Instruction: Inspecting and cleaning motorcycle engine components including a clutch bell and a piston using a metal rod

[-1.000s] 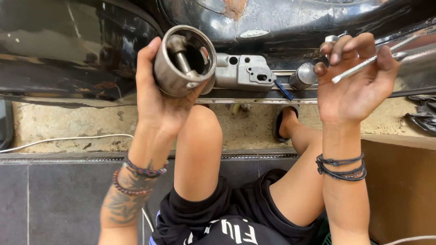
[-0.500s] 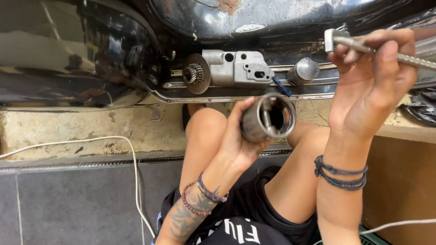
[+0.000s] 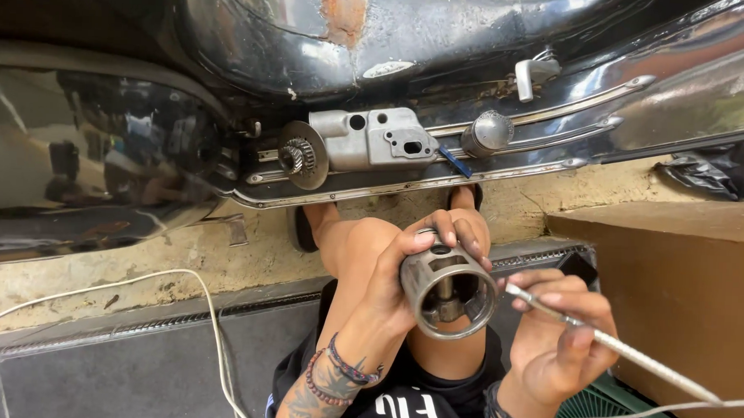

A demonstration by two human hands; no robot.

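My left hand (image 3: 398, 280) grips a grey metal cylinder housing (image 3: 449, 290), its open end turned toward me over my bent knee. My right hand (image 3: 559, 335) pinches a thin silver rod tool (image 3: 623, 348), whose tip touches the housing's rim on the right side. Above both hands a black motorbike body (image 3: 328, 51) stands, with a small toothed gear on a round plate (image 3: 301, 155) and a grey metal bracket (image 3: 373, 137) exposed along its lower edge.
A brown wooden box (image 3: 682, 286) stands at the right. A white cable (image 3: 138, 287) runs across the concrete kerb and dark floor tiles at the left. A green fan grille (image 3: 620, 411) lies at the bottom right, black plastic (image 3: 720, 167) at the far right.
The housing came off the gear on the bike and moved down to my lap. My right hand dropped from the upper right to beside it, the rod's tip now at the rim.
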